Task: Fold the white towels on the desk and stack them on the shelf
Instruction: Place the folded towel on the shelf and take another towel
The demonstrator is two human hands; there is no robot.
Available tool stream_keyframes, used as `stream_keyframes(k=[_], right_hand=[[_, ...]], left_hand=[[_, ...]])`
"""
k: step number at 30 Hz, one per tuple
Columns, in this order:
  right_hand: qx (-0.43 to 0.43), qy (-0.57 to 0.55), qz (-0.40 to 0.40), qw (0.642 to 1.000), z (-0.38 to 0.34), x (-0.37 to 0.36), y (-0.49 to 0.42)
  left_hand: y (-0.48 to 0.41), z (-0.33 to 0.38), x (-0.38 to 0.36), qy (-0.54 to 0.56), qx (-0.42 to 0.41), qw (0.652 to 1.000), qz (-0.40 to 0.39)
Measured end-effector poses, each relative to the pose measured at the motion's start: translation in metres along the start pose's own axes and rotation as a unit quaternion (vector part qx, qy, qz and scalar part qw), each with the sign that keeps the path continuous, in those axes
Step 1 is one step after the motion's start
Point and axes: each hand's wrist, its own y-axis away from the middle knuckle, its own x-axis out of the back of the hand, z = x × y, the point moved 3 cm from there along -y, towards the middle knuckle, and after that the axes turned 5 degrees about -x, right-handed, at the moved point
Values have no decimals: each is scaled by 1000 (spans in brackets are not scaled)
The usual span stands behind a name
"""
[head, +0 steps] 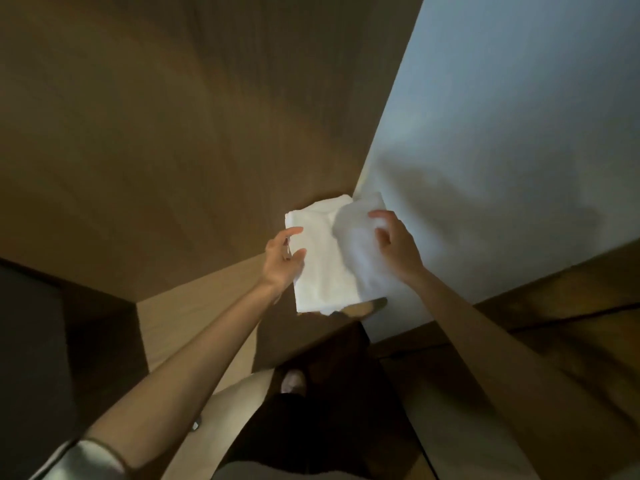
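A folded white towel (322, 258) lies in the corner where a brown wooden panel meets a pale wall, on a small wooden shelf (362, 308) whose edge shows just below it. My left hand (284, 259) is at the towel's left edge, with index finger and thumb spread apart and touching the cloth. My right hand (393, 244) hovers over the towel's crumpled right side against the wall, fingers curled loosely and apart. Neither hand clearly grips the towel. Motion blurs the towel's right part.
The brown wooden panel (156, 133) fills the upper left and the pale wall (502, 133) the upper right. A light wooden surface (194, 313) runs below the left arm. My foot (292, 381) and dark floor are far below. Darker wood (571, 323) lies lower right.
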Motion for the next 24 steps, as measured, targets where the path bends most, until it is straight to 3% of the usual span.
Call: stream_keyframes(k=[10,15,20,24], right_hand=[[-29,20,0,999,51,-41,-114],[-41,61,-14,997,82,-69,-156],[-77,159,-130,976,111,-93,-164],[-41,166,-161,972,99,-83,-154]], left_hand=[[-113,-35,-50,12,43,998,32],[-148,-70,-73,50,106,992,39],[-148,-83,-87,62,130,989,-33],[-133,-66,-85,13,129,991,-15]])
